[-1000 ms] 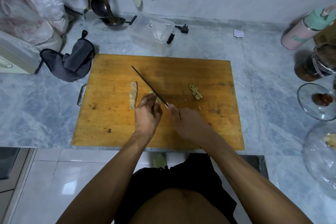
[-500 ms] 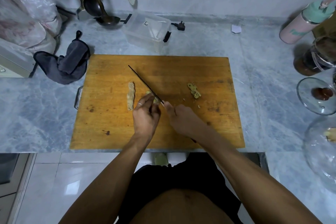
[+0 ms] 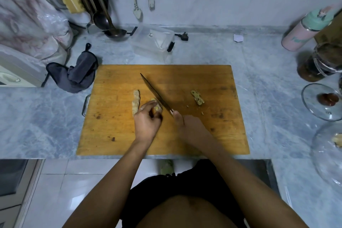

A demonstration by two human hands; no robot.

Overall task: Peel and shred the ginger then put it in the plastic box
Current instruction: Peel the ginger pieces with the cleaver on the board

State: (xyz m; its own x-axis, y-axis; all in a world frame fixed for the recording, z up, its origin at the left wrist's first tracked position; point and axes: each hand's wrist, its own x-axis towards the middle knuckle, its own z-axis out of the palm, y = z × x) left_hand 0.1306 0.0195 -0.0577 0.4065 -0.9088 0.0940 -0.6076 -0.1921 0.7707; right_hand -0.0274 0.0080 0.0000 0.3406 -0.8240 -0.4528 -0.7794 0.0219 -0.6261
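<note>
On the wooden cutting board [image 3: 212, 135] my left hand [image 3: 147, 122] pinches a small yellow piece of ginger [image 3: 158, 107] and holds it down. My right hand [image 3: 190, 126] grips the handle of a knife [image 3: 155, 94]; its dark blade lies against the right side of that piece, tip pointing far left. A long row of sliced ginger [image 3: 136, 101] lies just left of my left hand. Another small ginger clump [image 3: 197, 97] sits to the right on the board. The clear plastic box [image 3: 153, 42] stands behind the board near the wall.
A dark grey cloth [image 3: 75, 74] lies left of the board. Ladles and utensils [image 3: 103, 20] hang at the back left. A pink-and-green bottle [image 3: 307, 31], a dark jar [image 3: 318, 65] and glass lids [image 3: 322, 102] crowd the right side of the marble counter.
The view has shifted slightly. The knife blade and both hands stay at the ginger piece, with only small cutting motions.
</note>
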